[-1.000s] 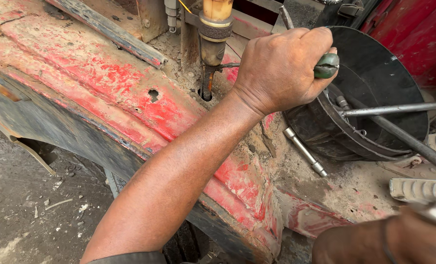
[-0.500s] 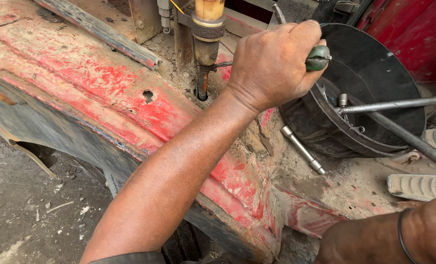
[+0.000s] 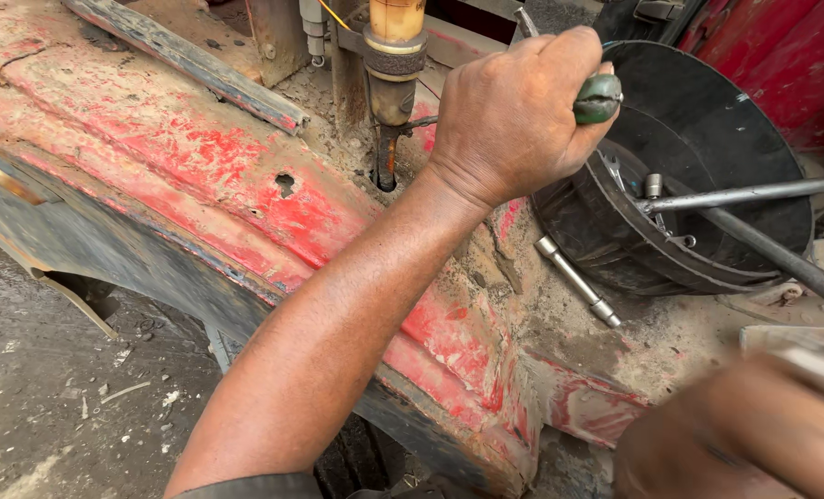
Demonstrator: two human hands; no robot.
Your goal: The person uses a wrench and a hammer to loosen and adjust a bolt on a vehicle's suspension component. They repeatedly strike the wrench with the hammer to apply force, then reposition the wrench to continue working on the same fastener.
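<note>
Green handle: a tool handle [image 3: 598, 98] with a dark green end sits in the left hand [image 3: 513, 115], up near the top of the view, above the rim of the black drum; the tool's working end is hidden behind the hand.
Left hand: fingers [image 3: 560, 55] wrapped tight and pressed together around the green handle, knuckles up, forearm stretching down to the lower left.
Right hand: the right hand [image 3: 754, 434] is a blur at the lower right corner; a pale metal piece lies across it, but I cannot tell whether its fingers are closed or spread.
Black drum: a round black drum [image 3: 708, 120] lies just right of the left hand, with two long steel bars [image 3: 735, 196] resting across its open face.
Socket extension: a short chrome extension bar [image 3: 578, 280] lies on the dusty metal just below the drum's edge.
Red panel: a worn red body panel [image 3: 199, 157], chipped and rusty, with a small hole [image 3: 285, 183] in it, runs under the forearm.
Yellowish cylinder: an upright part [image 3: 395, 46] with a thin rod below it stands just left of the left hand.
Ground: dirty grey ground [image 3: 51, 388] at lower left.
</note>
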